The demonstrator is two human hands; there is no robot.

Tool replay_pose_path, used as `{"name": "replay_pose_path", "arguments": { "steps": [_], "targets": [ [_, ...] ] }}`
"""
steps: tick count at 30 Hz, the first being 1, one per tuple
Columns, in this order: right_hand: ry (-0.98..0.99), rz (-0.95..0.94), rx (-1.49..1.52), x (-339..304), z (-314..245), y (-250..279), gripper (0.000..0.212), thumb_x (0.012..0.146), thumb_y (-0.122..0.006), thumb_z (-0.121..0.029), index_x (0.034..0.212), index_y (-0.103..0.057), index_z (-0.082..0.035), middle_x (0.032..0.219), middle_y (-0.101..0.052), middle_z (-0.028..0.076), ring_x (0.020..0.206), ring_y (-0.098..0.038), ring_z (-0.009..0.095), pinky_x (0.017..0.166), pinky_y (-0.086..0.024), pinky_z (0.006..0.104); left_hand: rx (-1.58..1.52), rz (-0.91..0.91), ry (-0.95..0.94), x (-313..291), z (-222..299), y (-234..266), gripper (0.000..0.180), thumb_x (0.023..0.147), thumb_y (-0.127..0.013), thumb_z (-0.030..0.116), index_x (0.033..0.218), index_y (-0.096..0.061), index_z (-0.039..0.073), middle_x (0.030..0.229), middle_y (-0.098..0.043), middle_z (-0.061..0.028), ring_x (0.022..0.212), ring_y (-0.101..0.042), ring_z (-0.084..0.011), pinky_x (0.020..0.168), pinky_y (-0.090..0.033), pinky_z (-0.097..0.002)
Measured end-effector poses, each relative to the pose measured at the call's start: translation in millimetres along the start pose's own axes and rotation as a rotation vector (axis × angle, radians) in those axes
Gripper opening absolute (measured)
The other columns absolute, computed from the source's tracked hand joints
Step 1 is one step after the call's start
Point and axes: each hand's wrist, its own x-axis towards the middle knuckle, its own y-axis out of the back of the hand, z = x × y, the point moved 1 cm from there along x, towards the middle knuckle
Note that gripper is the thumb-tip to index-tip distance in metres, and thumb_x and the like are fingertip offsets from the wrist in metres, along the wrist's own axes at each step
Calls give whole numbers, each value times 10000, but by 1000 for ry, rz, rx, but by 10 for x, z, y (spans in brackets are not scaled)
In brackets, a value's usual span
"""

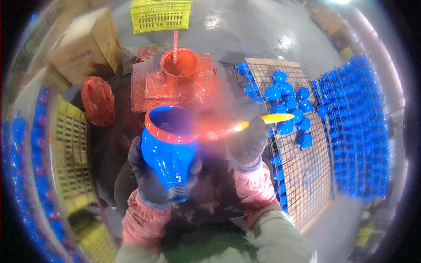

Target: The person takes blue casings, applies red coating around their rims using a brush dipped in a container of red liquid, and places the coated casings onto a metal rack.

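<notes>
My left hand (151,179), in a dark glove, is wrapped round a glossy blue funnel-shaped hollow piece (169,160). Its wide mouth faces away and up, with a red painted rim, and its threaded narrow end points toward me. A paintbrush with a yellow handle (276,118) is gripped in my gloved right hand (250,142). Its red front end reaches left to the rim's right side, where red blur hides the bristles. Beyond the piece, a red-coated pot (179,65) with a stick (175,46) standing in it rests on a red-smeared board (147,90).
Glossy blue pieces (289,101) lie on a wire rack (307,175) at right, beside a dense stack of blue pieces (359,127). Yellow crates (160,17) stand at the back and left. A red wrapped bundle (97,101) and cardboard box (83,48) are at left.
</notes>
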Motion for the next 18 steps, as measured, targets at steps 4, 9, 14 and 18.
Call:
{"name": "replay_pose_path", "arguments": {
  "steps": [4, 9, 14, 18],
  "targets": [
    [4, -168, -407, 28, 154, 160, 286, 920, -520, -295, 982, -500, -16, 957, -534, 141, 833, -537, 229, 747, -456, 354, -30, -99, 243, -43, -1, 117, 897, 778, -500, 733, 1372, -364, 74, 1061, -581, -285, 718, -622, -350, 452, -519, -369],
    [-113, -246, -387, 82, 163, 214, 277, 935, -473, -320, 1027, -506, -62, 1027, -532, 91, 903, -534, 178, 810, -442, 299, -262, 135, 200, -146, -235, 100, 898, 773, -531, 715, 1363, -374, 56, 1125, -577, -243, 697, -603, -345, 429, -494, -369],
    [-466, -70, 694, 64, 389, 191, 223, 912, -510, -289, 1016, -506, -92, 1041, -540, 79, 956, -550, 205, 848, -456, 339, -148, 588, 155, -126, -425, 10, 777, 918, -486, 475, 1462, -203, -3, 859, -597, -280, 391, -518, -200, 322, -435, -285],
    [-461, -112, 951, 29, 433, 127, 203, 876, -548, -280, 994, -503, -121, 1019, -546, 68, 931, -571, 226, 829, -482, 354, -53, 555, 213, -87, -455, -30, 748, 925, -471, 482, 1444, -238, -4, 867, -602, -273, 403, -529, -205, 332, -444, -288]
  ]
}}
